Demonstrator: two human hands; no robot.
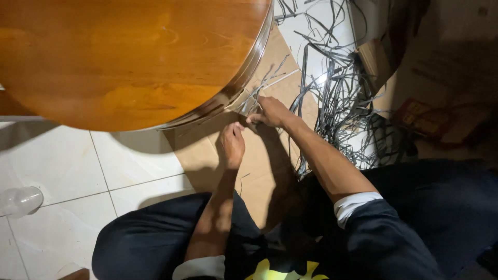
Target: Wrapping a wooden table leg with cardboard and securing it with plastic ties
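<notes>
Sitting on the pale tiled floor [62, 171], legs in dark trousers [150, 238] folded, both forearms reaching forward toward 12 o'clock. Left hand [231, 146] curling into a loose fist, fingertips pinching the near end of thin grey flat strips [254, 101]. Right hand [271, 111] lying just beyond, at about 1 o'clock from the left one, fingers closing on the same small bundle of strips; both hands almost touching each other. Held strips fanning out toward 12 o'clock, just beside the metal-edged rim of the large round glossy brown wooden tabletop [119, 57], which is filling the upper left, around 10 and 11 o'clock. Hands working above a flat sheet of brown cardboard [202, 150] lying on the tiles. Spreading at 1 to 3 o'clock from the hands, a big loose tangled heap of long grey strips [337, 98], partly on the cardboard and partly on the floor. Resting at 9 o'clock, well apart near the left edge, a clear plastic bottle [19, 201] on its side. Standing at 2 o'clock in shadow, a brown cardboard box with red print [430, 119]. Showing at both arms, dark sleeves with white cuffs [355, 203] pushed up.
</notes>
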